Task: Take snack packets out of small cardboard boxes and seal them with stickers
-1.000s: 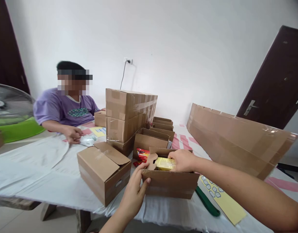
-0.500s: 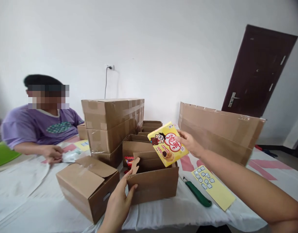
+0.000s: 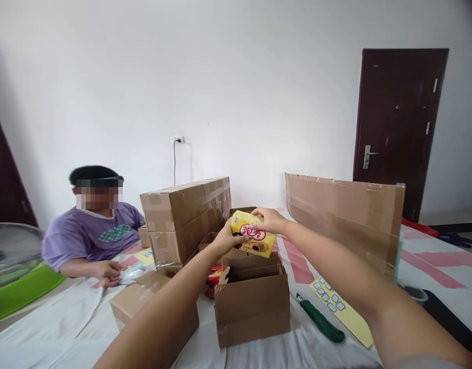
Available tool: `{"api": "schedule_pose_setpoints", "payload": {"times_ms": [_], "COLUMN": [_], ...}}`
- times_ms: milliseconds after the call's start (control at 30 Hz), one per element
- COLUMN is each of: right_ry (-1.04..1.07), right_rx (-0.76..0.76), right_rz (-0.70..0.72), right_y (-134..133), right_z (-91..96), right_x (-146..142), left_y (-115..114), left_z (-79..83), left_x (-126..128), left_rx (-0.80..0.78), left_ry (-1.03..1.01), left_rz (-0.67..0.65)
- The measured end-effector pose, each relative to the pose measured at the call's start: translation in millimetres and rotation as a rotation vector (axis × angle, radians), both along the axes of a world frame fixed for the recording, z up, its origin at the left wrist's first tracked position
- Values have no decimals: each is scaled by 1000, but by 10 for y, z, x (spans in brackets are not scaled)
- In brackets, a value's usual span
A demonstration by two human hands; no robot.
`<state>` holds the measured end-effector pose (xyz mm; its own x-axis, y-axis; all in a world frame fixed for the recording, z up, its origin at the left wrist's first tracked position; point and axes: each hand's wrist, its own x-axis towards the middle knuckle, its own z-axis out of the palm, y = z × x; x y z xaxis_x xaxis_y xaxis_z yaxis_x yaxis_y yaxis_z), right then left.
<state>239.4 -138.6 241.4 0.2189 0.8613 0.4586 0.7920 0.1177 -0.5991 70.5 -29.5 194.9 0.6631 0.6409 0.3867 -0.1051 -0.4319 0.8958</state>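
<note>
Both of my hands grip a yellow snack box point(image 3: 259, 247) with red lettering, held in the air above an open cardboard box point(image 3: 253, 310). My left hand point(image 3: 224, 240) closes on its left side, the thumb across the front. At the upper right edge my right hand point(image 3: 270, 221) holds on, fingers over the top. The open cardboard box stands upright with its flaps raised; its inside is mostly out of sight. Red packets point(image 3: 213, 279) lie just left of it, partly covered by my left forearm.
A closed carton point(image 3: 138, 294) sits left, behind my forearm. Stacked cartons point(image 3: 190, 210) and a tall cardboard panel point(image 3: 343, 220) flank the middle. A green utility knife point(image 3: 321, 322) and yellow sticker sheet point(image 3: 343, 312) lie right. A person in purple point(image 3: 93, 238) sits at left.
My left hand has left the open cardboard box's edge and taken hold of the snack box. The snack box has moved slightly left and lower, and its tilt has changed. The camera view has shifted.
</note>
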Motion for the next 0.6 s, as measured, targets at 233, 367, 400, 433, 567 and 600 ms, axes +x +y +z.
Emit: {"api": "schedule_pose_setpoints", "payload": {"times_ms": [233, 367, 400, 433, 567, 600], "right_ry": [209, 400, 447, 490, 645, 753], "right_rx": [62, 147, 183, 218, 291, 280], "right_rz": [-139, -33, 2, 35, 194, 296], "right_y": [-137, -206, -252, -324, -901, -1086], "right_z": [-333, -516, -534, -546, -682, -777], "right_x": [297, 193, 142, 96, 52, 72], "left_y": [292, 25, -84, -201, -657, -758], "left_z": [-190, -151, -127, -108, -223, -324], "left_x": [37, 89, 100, 95, -207, -352], "left_rx": [-111, -111, -103, -96, -12, 126], "left_ry": [-127, -151, -155, -159, -199, -209], "left_rz": [23, -36, -55, -71, -87, -20]}}
